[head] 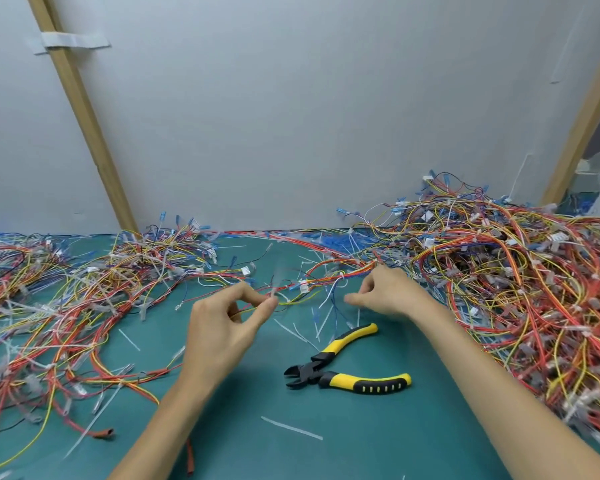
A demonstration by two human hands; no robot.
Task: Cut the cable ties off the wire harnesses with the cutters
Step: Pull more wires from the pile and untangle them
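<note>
A wire harness (312,284) of red, yellow and blue wires with a white connector stretches across the green mat between my hands. My left hand (227,320) pinches its thin wires and a blurred white cable tie between thumb and fingers. My right hand (383,292) has its fingers curled down among the harness wires further right; what they hold is unclear. The yellow-and-black cutters (347,367) lie on the mat below my right hand, jaws pointing left, in neither hand.
Big tangled heaps of harnesses lie at the left (59,306) and right (520,289). Cut white cable ties (291,427) are scattered on the green mat (326,455). A grey wall with wooden battens (84,116) stands close behind.
</note>
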